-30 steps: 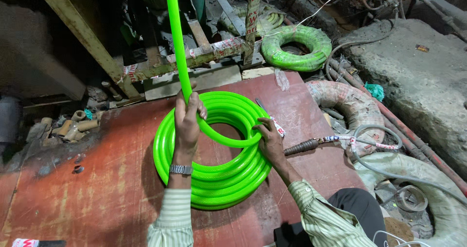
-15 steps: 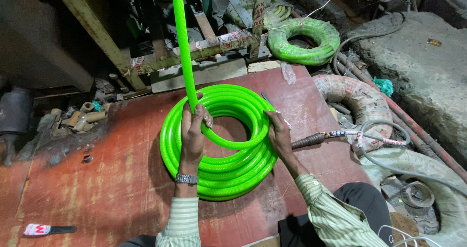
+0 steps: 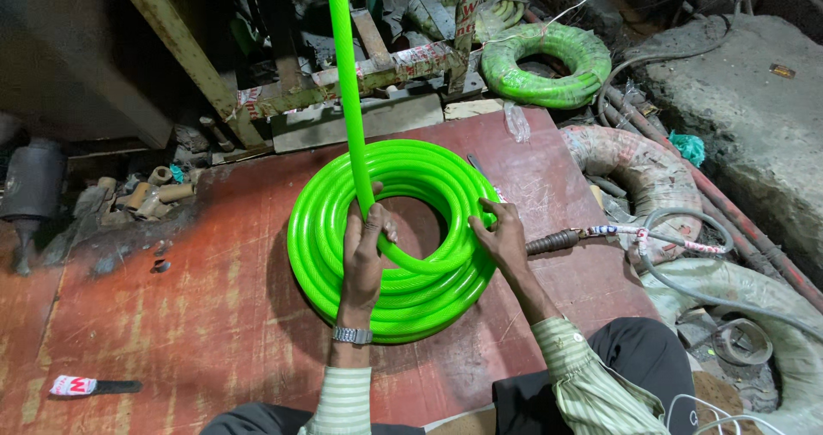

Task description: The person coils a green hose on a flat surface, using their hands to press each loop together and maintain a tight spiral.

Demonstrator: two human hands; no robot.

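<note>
A person seated at a worn red board on a workshop floor coils bright green hose, the left hand wrapped around the incoming length of hose where it comes down from above and meets the inner edge of the coil, fingers curled shut around the tube with the thumb across it. The right hand rests on the coil's right rim, fingers pressed down together on the top loops as if to keep the stack from springing apart (how firmly they bear down cannot be told). The step in hand appears to be laying one more turn onto the pile; the next move would seem to call for the left hand to guide the free length around the circle while the right steadies what is already wound. The coil lies flat on the board between the two forearms, directly under both hands, its centre open to the red surface. A wristwatch sits on the left wrist above a striped sleeve. Behind the board, a second coil of green hose lies well apart among rusted angle-iron framing; a thick grey hose with a metal fitting reaches in just beside the right hand, and a small red-and-white handled tool lies near the board's lower left corner.
</note>
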